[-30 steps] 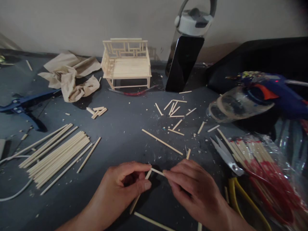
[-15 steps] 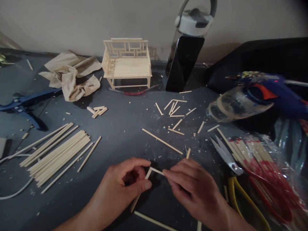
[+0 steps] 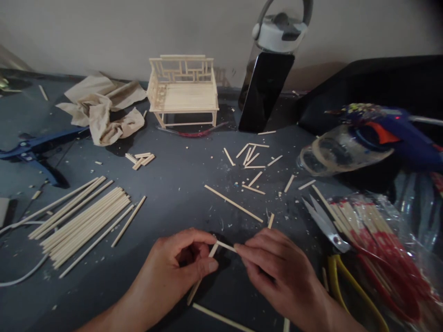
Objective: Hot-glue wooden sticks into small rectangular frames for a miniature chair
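My left hand (image 3: 187, 258) is closed on a thin wooden stick (image 3: 195, 291) that slants down toward me. Between the fingertips of my right hand (image 3: 280, 263) is a short wooden stick (image 3: 226, 246). Its left end meets the top of the slanted stick at a corner, beside my left index finger. Another stick (image 3: 221, 317) lies just below my hands. One stick end (image 3: 271, 220) sticks out above my right knuckles, its other part hidden by the hand. A longer stick (image 3: 233, 203) lies on the table beyond both hands.
A miniature wooden bench (image 3: 183, 97) stands at the back. Stick bundles (image 3: 86, 226) and a blue cutter (image 3: 34, 152) are left. Short offcuts (image 3: 254, 166) lie mid-table. Scissors (image 3: 328, 226), bagged sticks (image 3: 374, 230), a glue gun (image 3: 408, 133) on a plastic bottle, and a phone (image 3: 266, 92) are right.
Almost nothing differs. Both hands keep their grip, and the two sticks stay joined at the corner.
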Available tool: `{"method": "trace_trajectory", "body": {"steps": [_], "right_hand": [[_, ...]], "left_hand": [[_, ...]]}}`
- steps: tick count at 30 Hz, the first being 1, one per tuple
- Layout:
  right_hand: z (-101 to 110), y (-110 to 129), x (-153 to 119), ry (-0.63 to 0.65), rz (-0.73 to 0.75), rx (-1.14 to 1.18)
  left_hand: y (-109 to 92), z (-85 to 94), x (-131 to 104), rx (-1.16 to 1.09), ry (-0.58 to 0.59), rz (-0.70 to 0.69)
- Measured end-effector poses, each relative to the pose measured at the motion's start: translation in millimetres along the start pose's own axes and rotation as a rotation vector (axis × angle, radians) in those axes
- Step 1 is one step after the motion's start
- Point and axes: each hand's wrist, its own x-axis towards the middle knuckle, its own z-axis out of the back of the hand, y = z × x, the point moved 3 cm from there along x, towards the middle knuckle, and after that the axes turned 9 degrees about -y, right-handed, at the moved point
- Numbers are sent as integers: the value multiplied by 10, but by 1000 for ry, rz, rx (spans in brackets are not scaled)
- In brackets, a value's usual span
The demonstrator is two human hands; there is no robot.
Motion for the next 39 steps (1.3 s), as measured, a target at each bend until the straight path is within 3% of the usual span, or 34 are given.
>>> {"method": "trace_trajectory", "body": {"steps": [39], "right_hand": [[-2,7,4,-9,3,-12]], "left_hand": [[4,-6,6,-48,6,-30]]}}
